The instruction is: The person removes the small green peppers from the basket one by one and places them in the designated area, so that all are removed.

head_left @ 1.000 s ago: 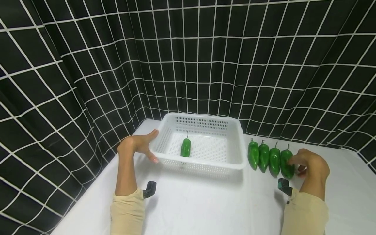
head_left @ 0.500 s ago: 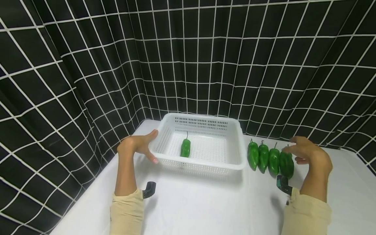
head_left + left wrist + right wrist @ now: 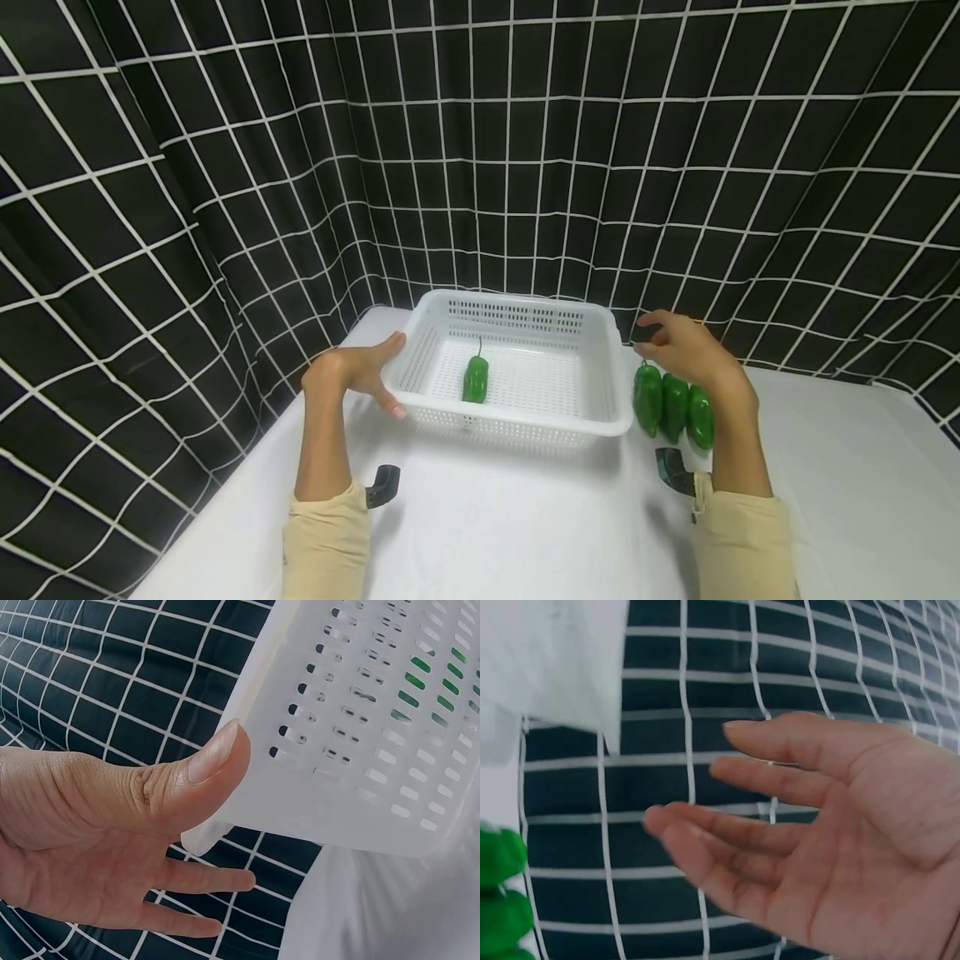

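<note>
A white perforated plastic basket stands on the table with one green pepper lying inside, left of its middle. My left hand is at the basket's left end, thumb and fingers spread. In the left wrist view the thumb lies against the rim, and straight fingers extend beneath it. To the basket's right, green peppers lie in a row, three of them showing. Over the far end of this row is my right hand, holding nothing, its fingers loosely bent. My right forearm hides the row's right end.
A white cloth covers the table. Black curtain with a white grid hangs behind and along the left side. Small dark wrist devices stick out beside both sleeves.
My right hand has left the rightmost pepper, rising and moving left over the row. That pepper is now behind the forearm. The left hand and basket have stayed in place.
</note>
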### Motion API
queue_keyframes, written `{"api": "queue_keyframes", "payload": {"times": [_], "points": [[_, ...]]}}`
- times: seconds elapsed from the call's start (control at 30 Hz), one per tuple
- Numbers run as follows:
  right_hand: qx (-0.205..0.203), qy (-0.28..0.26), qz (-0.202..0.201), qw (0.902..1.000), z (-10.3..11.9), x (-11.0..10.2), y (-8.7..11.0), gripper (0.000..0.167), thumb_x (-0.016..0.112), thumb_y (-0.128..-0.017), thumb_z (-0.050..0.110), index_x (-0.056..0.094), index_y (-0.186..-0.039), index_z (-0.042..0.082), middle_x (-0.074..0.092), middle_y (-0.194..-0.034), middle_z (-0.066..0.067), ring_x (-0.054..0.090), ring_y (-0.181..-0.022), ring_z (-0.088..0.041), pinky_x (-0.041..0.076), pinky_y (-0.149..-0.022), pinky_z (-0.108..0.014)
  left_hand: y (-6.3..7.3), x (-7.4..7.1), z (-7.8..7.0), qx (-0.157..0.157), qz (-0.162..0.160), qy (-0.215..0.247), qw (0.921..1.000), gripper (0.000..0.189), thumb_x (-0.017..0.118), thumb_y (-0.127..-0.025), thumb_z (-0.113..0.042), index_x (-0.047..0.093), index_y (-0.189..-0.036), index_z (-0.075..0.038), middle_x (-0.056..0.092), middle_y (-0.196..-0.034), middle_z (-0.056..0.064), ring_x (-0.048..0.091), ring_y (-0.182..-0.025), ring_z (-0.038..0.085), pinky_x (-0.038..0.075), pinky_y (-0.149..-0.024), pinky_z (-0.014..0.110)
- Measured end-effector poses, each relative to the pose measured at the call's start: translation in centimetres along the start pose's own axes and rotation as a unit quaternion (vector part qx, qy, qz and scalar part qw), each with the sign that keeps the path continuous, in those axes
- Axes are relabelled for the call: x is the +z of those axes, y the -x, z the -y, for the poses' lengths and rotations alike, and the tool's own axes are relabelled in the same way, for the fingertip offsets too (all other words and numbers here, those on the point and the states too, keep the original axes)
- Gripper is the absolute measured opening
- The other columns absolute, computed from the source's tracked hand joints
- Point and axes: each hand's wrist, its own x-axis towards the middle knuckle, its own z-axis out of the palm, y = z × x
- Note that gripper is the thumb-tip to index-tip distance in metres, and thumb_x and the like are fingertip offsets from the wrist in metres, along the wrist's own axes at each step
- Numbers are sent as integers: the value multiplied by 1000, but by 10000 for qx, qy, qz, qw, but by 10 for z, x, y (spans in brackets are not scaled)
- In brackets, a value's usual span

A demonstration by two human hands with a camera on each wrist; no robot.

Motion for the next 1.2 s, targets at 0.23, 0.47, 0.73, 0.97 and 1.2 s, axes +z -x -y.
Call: {"api": "queue_keyframes", "payload": {"times": [0.23, 0.47, 0.73, 0.97, 1.2], "points": [[-1053, -142, -121, 9943, 36, 38, -21, 50, 60, -102, 12, 50, -147, -7, 66, -127, -36, 71, -106, -44, 63, -82, -49, -1, -1, 0, 76, 38, -41, 10000, 145, 97, -63, -53, 2, -169, -28, 6, -177, 15, 14, -162, 49, 23, -127, 69], [-2224, 31, 716, 9723, 64, 86, -39, 41, 63, -100, 6, 59, -139, -4, 70, -129, -26, 72, -111, -36, 62, -93, -45, -2, 0, 0, 67, 3, -26, 10000, 144, 97, -63, -52, 3, -169, -29, 6, -177, 13, 14, -162, 47, 23, -128, 68], [-2261, -166, 1649, 9599, 84, 130, -47, 53, 36, -114, 37, 42, -159, 8, 52, -159, -17, 51, -148, -38, 39, -124, -56, -2, -1, 2, 220, 45, -33, 9997, 143, 97, -65, -50, 2, -170, -25, 6, -178, 12, 16, -163, 43, 23, -129, 64], [-1516, -538, 2818, 9459, 90, 141, -44, 72, 18, -107, 67, 22, -168, 28, 18, -177, 1, 16, -165, -29, 13, -134, -57, -4, 0, 1, 93, 49, -42, 9999, 143, 96, -64, -53, 3, -169, -29, 7, -178, 12, 15, -163, 44, 24, -128, 67], [-1479, -303, 2717, 9504, 89, 143, -45, 70, 22, -109, 58, 30, -166, 18, 15, -177, -11, 5, -166, -34, 5, -134, -61, -2, 0, 2, 118, 85, -37, 9999, 143, 97, -64, -52, 2, -169, -28, 4, -178, 11, 13, -163, 44, 22, -128, 67]]}}
